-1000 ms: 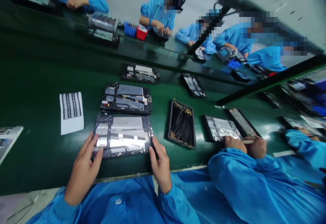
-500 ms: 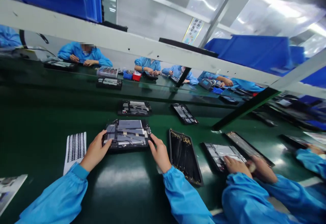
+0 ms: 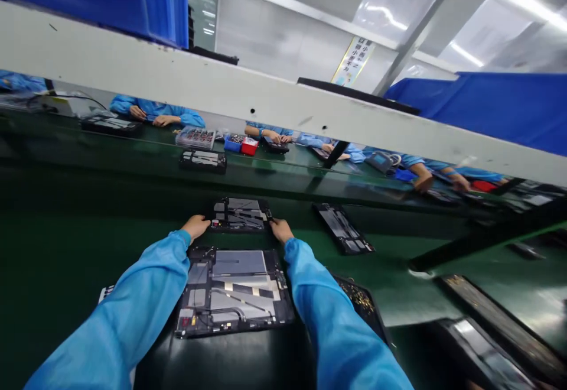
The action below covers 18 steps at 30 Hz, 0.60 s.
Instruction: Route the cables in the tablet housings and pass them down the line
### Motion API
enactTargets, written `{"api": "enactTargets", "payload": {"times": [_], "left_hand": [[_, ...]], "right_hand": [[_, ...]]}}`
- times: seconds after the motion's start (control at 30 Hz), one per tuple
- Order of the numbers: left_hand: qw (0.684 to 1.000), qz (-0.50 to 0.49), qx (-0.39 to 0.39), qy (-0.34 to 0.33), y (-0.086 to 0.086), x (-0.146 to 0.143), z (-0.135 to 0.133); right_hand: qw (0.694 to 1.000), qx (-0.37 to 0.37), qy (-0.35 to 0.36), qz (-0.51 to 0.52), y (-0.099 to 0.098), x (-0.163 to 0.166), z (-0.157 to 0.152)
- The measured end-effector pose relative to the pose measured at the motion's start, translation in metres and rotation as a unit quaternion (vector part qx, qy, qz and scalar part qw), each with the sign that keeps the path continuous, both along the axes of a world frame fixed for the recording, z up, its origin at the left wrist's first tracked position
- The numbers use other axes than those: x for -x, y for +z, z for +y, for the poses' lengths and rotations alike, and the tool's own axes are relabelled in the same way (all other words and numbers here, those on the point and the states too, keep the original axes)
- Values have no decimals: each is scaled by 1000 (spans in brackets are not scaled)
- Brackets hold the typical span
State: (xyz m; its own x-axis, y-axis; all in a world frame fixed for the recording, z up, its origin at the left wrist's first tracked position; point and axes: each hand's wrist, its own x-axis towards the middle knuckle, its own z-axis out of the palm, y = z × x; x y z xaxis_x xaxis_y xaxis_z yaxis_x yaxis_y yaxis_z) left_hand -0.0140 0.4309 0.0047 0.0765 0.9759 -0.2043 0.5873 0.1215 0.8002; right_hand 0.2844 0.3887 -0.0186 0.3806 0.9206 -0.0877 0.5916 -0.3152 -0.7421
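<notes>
Both arms in blue sleeves reach forward over the bench. My left hand (image 3: 196, 227) is closed on the left edge of an opened tablet (image 3: 243, 214), whose inner parts face up. At its right edge, my right hand (image 3: 280, 230) grips the same tablet with fingers and thumb. Between my forearms lies a second opened tablet (image 3: 239, 289), nearer to me and untouched, showing grey battery plates, cables and small boards. A black tray of gold-tipped thin parts (image 3: 358, 302) is partly covered by my right sleeve. My left sleeve hides most of a white printed sheet (image 3: 106, 291).
Another opened tablet (image 3: 343, 228) lies right of my hands. Beyond, on the conveyor, sits a further tablet (image 3: 202, 161), near a red bin (image 3: 249, 146). A white shelf beam (image 3: 283, 97) crosses above; a dark post (image 3: 487, 236) stands right. Co-workers' hands (image 3: 166, 120) work opposite.
My hands have let go of the nearer tablet and moved forward to the farther one, gripping its sides. The nearer tablet is now closer to me. The view has shifted.
</notes>
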Motion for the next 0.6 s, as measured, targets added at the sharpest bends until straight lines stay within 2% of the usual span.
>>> {"api": "enactTargets", "payload": {"times": [0.07,0.13,0.2,0.3,0.37,0.43,0.47,0.53,0.6], "left_hand": [[1000,-2,9,12,-2,3,3],[1000,-10,5,28,4,7,1],[999,-28,-10,40,18,13,-7],[995,-70,-52,43,54,28,-40],[991,-99,-87,36,81,44,-82],[985,-120,-124,21,104,62,-144],[982,-127,-142,13,111,72,-181],[971,-103,-215,6,114,92,-261],[962,-36,-272,2,100,111,-339]], "right_hand": [[999,8,9,34,-6,13,1],[998,5,10,61,-1,23,-1],[997,-7,9,81,16,30,-8],[994,-49,9,99,59,35,-38],[991,-89,9,104,92,38,-79],[985,-138,13,99,119,42,-139],[979,-187,34,78,127,45,-175],[972,-224,46,49,130,54,-255],[979,-199,36,38,112,64,-333]]}}
